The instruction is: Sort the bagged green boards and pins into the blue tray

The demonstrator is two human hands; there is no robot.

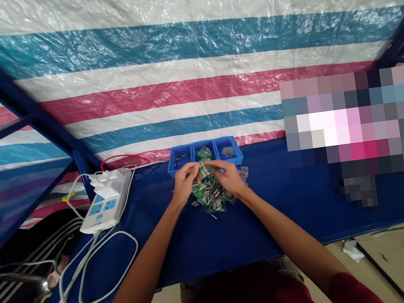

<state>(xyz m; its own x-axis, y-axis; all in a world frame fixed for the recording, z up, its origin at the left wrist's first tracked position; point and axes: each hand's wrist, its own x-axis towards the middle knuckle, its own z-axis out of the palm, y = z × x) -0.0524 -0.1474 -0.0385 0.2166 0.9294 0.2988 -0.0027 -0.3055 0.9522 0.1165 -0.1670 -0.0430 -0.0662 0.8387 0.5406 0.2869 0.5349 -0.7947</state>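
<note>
My left hand [187,181] and my right hand [228,174] meet over the blue table [215,249], their fingers closed on a small clear-and-green plastic bag [205,171] between them. Beneath them lies a pile of metal screws or pins [214,192] mixed with green and clear bags. Just behind the hands stand three blue bins side by side. The left bin [181,158] holds a few metal pins, the middle bin [203,144] green bags, and the right bin [237,154] a small clear bag.
A white power strip [103,206] with plugs and looped white cables [125,233] lies at the left. Striped plastic sheeting [179,92] hangs behind the table, with a blue metal frame [43,115] at the left. The right side is partly pixelated.
</note>
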